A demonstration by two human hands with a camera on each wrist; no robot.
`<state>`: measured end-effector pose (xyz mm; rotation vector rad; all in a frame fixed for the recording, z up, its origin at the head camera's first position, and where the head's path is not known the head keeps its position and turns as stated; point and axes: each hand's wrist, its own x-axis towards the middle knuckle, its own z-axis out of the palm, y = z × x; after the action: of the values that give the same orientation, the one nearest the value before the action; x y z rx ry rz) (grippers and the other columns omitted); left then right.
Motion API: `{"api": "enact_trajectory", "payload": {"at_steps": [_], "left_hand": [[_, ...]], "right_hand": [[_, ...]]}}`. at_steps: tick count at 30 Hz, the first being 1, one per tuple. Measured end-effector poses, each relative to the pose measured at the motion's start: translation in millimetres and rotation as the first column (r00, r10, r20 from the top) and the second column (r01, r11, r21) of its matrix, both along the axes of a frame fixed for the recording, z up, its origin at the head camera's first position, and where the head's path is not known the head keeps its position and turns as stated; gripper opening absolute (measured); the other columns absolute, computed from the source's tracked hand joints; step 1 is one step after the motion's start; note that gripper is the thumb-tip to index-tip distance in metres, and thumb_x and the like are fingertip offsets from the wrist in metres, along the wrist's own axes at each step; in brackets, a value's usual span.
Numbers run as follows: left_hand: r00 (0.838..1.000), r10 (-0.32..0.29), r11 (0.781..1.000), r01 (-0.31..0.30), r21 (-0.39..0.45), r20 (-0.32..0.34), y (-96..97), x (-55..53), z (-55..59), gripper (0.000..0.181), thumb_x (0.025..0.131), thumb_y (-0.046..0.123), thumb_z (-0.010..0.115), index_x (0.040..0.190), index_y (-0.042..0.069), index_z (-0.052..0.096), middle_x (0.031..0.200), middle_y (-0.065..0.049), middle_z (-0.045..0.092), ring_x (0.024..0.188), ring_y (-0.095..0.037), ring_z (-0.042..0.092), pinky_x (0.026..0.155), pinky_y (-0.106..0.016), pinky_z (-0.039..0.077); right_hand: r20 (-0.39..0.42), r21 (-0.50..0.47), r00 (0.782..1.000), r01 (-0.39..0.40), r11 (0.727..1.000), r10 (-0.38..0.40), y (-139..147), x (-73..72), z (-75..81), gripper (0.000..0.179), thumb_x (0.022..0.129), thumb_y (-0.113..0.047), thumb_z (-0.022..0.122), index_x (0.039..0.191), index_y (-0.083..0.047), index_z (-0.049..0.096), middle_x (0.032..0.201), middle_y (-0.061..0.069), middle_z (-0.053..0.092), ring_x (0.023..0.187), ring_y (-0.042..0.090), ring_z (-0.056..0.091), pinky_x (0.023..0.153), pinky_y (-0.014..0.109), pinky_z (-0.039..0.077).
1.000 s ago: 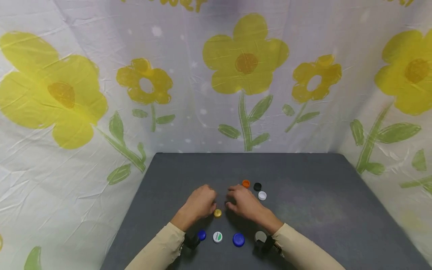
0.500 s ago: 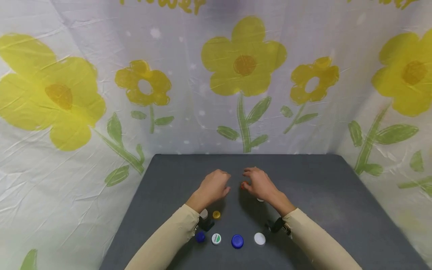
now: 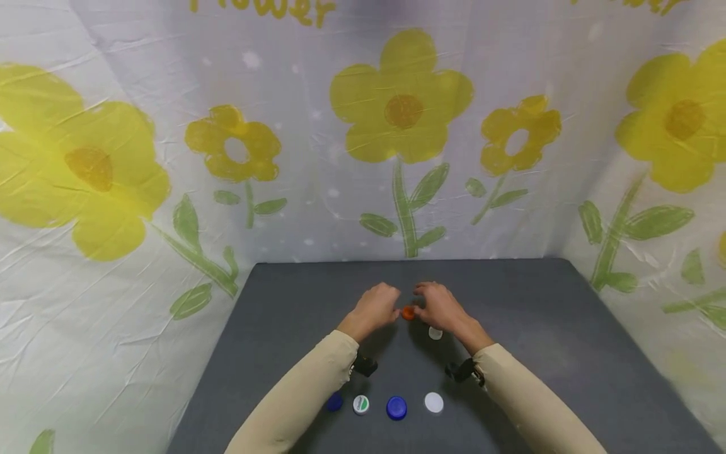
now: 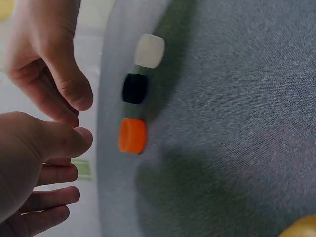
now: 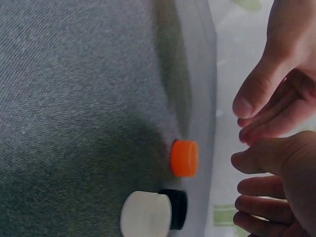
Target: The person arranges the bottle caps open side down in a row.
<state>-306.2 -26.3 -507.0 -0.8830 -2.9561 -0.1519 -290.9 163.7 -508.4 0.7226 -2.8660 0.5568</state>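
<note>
An orange bottle cap (image 3: pixel 408 313) lies on the dark table between my two hands. My left hand (image 3: pixel 375 308) hovers just left of it, its thumb and fingers loosely extended in the left wrist view. On the other side my right hand (image 3: pixel 443 310) hangs with fingers relaxed. Neither hand holds anything. A white cap (image 3: pixel 435 333) lies under the right hand's wrist side. Between the orange and white caps in the left wrist view sits a black cap (image 4: pixel 135 88), which the right hand hides in the head view.
Nearer on the table (image 3: pixel 510 403) is a row: a small blue cap (image 3: pixel 334 401), a white cap with green print (image 3: pixel 360 404), a larger blue cap (image 3: pixel 396 408) and a white cap (image 3: pixel 433 402). A yellow cap (image 4: pixel 301 228) shows at the left wrist view's corner. Behind hangs a flowered cloth (image 3: pixel 306 189).
Both hands have moved forward from above the middle of the table to the far caps. Lately the left hand has shifted right, closer to the orange cap; the right hand has barely moved.
</note>
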Motion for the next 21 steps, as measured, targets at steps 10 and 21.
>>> {"api": "enact_trajectory", "payload": {"at_steps": [10, 21], "left_hand": [[0.999, 0.013, 1.0, -0.013, 0.0, 0.046, 13.2, -9.4, -25.7, 0.01, 0.091, 0.023, 0.073, 0.091, 0.014, 0.071, 0.086, -0.004, 0.068, 0.08, -0.021, 0.066, 0.067, -0.038, 0.055], [0.999, 0.027, 0.999, -0.028, 0.018, 0.041, 13.1, -7.8, -38.6, 0.013, 0.092, 0.028, 0.074, 0.091, 0.015, 0.072, 0.087, -0.003, 0.068, 0.082, -0.021, 0.066, 0.07, -0.039, 0.056]], "right_hand": [[0.0, 0.024, 1.0, -0.006, 1.0, 0.006, -3, -9.2, -25.0, 0.02, 0.083, -0.017, 0.081, 0.096, -0.003, 0.075, 0.11, 0.014, 0.071, 0.097, 0.035, 0.068, 0.081, 0.048, 0.055], [-0.007, -0.011, 1.0, -0.017, 1.0, 0.017, -3, -6.9, -38.9, 0.011, 0.084, -0.016, 0.082, 0.085, -0.007, 0.076, 0.099, 0.01, 0.072, 0.087, 0.03, 0.069, 0.074, 0.046, 0.056]]}}
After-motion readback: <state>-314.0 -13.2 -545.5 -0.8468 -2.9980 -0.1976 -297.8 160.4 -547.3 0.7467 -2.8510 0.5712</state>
